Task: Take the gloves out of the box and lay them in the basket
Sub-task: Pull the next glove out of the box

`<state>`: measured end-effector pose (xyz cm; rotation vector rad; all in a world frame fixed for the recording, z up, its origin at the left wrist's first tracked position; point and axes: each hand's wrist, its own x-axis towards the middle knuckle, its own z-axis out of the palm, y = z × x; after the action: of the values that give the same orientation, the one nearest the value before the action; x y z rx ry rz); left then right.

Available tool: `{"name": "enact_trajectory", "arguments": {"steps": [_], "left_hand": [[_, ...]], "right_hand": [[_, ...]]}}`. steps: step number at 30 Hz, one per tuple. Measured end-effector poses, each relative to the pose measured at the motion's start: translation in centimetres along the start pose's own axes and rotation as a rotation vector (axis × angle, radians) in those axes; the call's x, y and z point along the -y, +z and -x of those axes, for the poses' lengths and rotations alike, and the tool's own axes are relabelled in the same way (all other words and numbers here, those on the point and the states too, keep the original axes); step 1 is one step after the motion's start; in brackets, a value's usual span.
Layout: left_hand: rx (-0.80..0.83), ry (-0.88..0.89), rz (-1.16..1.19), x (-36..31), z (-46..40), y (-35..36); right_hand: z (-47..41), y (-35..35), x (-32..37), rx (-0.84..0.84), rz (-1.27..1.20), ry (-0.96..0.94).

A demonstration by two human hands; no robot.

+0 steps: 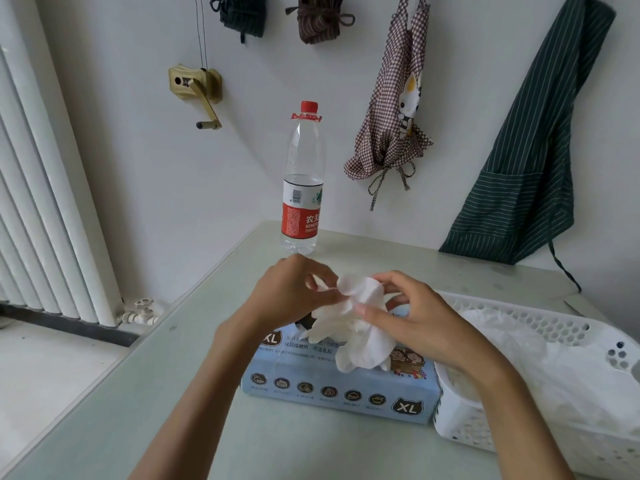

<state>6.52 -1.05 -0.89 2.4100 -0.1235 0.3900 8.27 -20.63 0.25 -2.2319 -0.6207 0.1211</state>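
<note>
A light blue glove box (341,393) marked XL lies on the table in front of me. Above it hang white gloves (360,327), bunched and drooping down over the box top. My left hand (294,292) pinches their upper edge from the left. My right hand (415,320) pinches the same bunch from the right, thumb and fingers curled round it. A white perforated basket (540,323) stands right beside the box on the right, with several translucent white gloves (568,372) lying inside.
A water bottle (303,181) with a red cap and label stands at the table's back edge, just beyond my hands. Aprons hang on the wall behind, one dark green striped (530,161) reaching down to the table. A radiator (38,188) lies to the left.
</note>
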Motion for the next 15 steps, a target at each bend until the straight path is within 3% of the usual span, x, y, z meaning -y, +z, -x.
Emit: {"name": "enact_trajectory", "arguments": {"steps": [4, 8, 12, 15], "left_hand": [[-0.078, 0.058, 0.116, -0.4, 0.1, 0.1], [0.116, -0.026, 0.192, 0.3, 0.4, -0.3], [0.039, -0.073, -0.076, 0.6, 0.0, 2.1], [0.111, -0.155, -0.206, 1.4, 0.0, 2.8]], "right_hand": [[-0.3, 0.8, -0.1, -0.233, 0.05, -0.05], [-0.6, 0.5, -0.9, -0.323, -0.026, -0.081], [-0.8, 0.6, -0.6, -0.306, -0.119, -0.12], [-0.7, -0.3, -0.7, -0.524, -0.365, -0.108]]}}
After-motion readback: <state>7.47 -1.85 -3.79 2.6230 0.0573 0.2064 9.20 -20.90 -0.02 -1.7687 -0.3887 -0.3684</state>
